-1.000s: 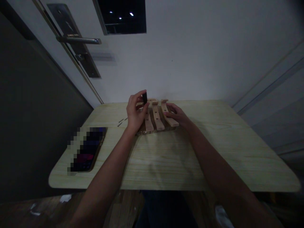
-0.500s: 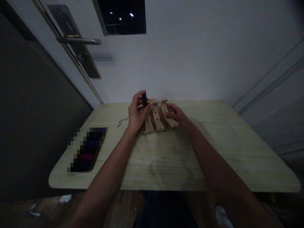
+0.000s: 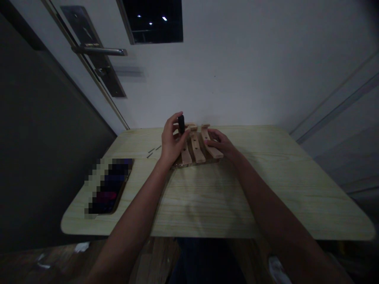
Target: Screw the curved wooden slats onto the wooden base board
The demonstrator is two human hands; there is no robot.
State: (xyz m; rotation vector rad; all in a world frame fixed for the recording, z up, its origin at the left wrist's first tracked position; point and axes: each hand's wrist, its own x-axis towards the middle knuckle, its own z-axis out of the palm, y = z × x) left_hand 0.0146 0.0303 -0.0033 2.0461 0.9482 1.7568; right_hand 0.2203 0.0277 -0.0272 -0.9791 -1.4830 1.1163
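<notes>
My left hand (image 3: pixel 171 142) is closed round an upright black-handled screwdriver (image 3: pixel 181 123), with a fingertip on top of its handle. Its lower end is hidden by my fingers, over the leftmost wooden hook (image 3: pixel 186 157). A middle wooden hook (image 3: pixel 197 153) and a right wooden hook (image 3: pixel 213 152) lie beside it, curved and with dark holes. All three rest across a brown board (image 3: pixel 209 160) with a shiny, plastic-like edge. My right hand (image 3: pixel 223 144) grips the right hook from its right side, thumb on top. Behind the hooks, another pale wooden piece is partly hidden.
Several thin screws (image 3: pixel 150 155) lie left of my left hand on the pale wood-grain table (image 3: pixel 281 189). A phone (image 3: pixel 111 189), partly pixelated, lies at the table's left. Behind the table rises a white door with a metal handle (image 3: pixel 103 51) and a dark window.
The view has shifted very slightly. My left hand and the screwdriver have moved a little to the right; my right hand stays on the right hook.
</notes>
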